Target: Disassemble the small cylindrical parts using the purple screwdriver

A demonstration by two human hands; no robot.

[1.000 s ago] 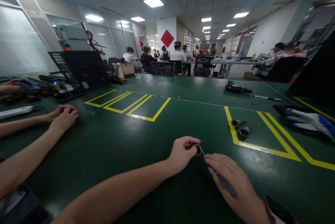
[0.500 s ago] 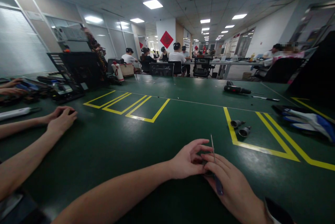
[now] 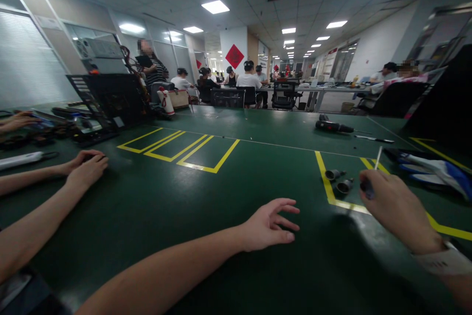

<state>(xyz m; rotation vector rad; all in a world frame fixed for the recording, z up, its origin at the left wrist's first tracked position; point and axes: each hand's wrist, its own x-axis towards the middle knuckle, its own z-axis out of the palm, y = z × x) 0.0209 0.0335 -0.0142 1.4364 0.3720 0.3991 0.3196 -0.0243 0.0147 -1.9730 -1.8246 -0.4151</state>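
My left hand [image 3: 271, 224] rests on the green table [image 3: 206, 197], fingers spread, with nothing in it. My right hand [image 3: 396, 209] is raised to the right, over a yellow tape line [image 3: 391, 214], and is closed on a thin screwdriver [image 3: 372, 177] with a blue handle; its metal shaft points up. Two small grey cylindrical parts [image 3: 341, 181] lie on the table just left of my right hand, inside the yellow marked box.
Another person's two arms and hands [image 3: 86, 165] lie on the table at the left. A black power drill [image 3: 332, 126] and a blue-and-white cloth [image 3: 433, 170] lie at the far right. A black computer case [image 3: 110, 99] stands at the back left. People sit at desks beyond.
My right hand has lifted away from my left hand and swung right with the screwdriver. My left hand has opened; the small ring it pinched is no longer in view.
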